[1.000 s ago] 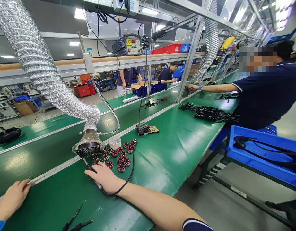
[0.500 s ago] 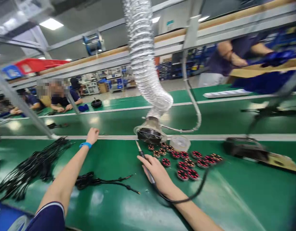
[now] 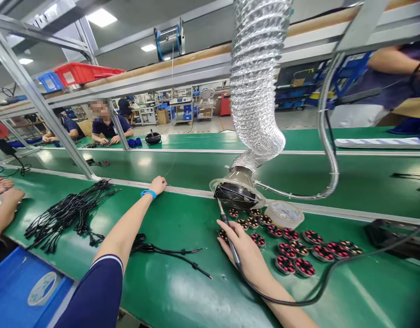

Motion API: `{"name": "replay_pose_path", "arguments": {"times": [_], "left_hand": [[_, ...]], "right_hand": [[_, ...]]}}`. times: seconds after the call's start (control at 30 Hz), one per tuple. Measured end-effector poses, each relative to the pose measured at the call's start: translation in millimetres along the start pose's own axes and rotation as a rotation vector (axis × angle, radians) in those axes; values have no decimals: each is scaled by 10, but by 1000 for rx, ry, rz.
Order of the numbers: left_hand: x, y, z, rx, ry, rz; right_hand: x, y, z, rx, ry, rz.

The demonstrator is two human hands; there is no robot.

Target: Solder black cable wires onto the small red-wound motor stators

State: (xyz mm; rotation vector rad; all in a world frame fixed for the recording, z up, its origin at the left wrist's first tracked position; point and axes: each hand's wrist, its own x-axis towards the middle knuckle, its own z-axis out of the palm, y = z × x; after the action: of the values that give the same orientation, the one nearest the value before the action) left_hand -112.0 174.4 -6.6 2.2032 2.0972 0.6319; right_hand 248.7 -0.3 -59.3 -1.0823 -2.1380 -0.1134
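Note:
My left hand (image 3: pixel 158 184), with a blue wristband, reaches to the pale rail at the bench's far side. Its fingers are pinched, and a thin solder wire (image 3: pixel 171 166) rises from them. In my right hand (image 3: pixel 242 241) is a soldering iron (image 3: pixel 230 237), held like a pen, its tip pointing up and away beside the fan (image 3: pixel 235 195). One small round motor stator (image 3: pixel 222 234) shows between the thumb and fingers; whether they touch it I cannot tell. Several red-and-black stators (image 3: pixel 285 249) lie right of this hand. Black cables with bared ends (image 3: pixel 169 253) lie between my arms.
A silver duct (image 3: pixel 259 82) hangs down to the fan. Behind the stators sits a clear round tub (image 3: pixel 284 214). The iron's cord (image 3: pixel 319 291) crosses the right side. A bundle of black cables (image 3: pixel 73 212) lies left, near a co-worker's hands (image 3: pixel 7 193). A wire spool (image 3: pixel 168 43) hangs above.
My view has swung left, so the scene sits further right. The iron's tip has come closer to the fan's lower edge. A stator now shows by my right fingers.

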Motion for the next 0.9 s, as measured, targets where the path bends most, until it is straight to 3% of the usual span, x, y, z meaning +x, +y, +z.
{"name": "replay_pose_path", "arguments": {"times": [0.2, 0.37, 0.47, 0.57, 0.67, 0.77, 0.9], "left_hand": [[-185, 331, -128, -100, 99, 60], [-840, 884, -178, -189, -56, 208], [-1273, 1257, -161, -210, -152, 198], [-1505, 1517, -67, -210, -240, 210], [-1570, 1614, 78, -318, -315, 241], [-1600, 1622, 177, -462, -243, 292], [-1637, 1652, 194, -512, -172, 351]], "right_hand": [[15, -90, -90, 234, -39, 45], [14, -62, -79, 202, -11, 82], [8, -40, -57, 123, -2, 145], [-1, -39, -35, 177, -30, 189], [-13, -54, -12, 346, -21, 173], [-19, -74, 12, 485, -20, 137], [9, -116, 51, 487, -30, 191]]}}
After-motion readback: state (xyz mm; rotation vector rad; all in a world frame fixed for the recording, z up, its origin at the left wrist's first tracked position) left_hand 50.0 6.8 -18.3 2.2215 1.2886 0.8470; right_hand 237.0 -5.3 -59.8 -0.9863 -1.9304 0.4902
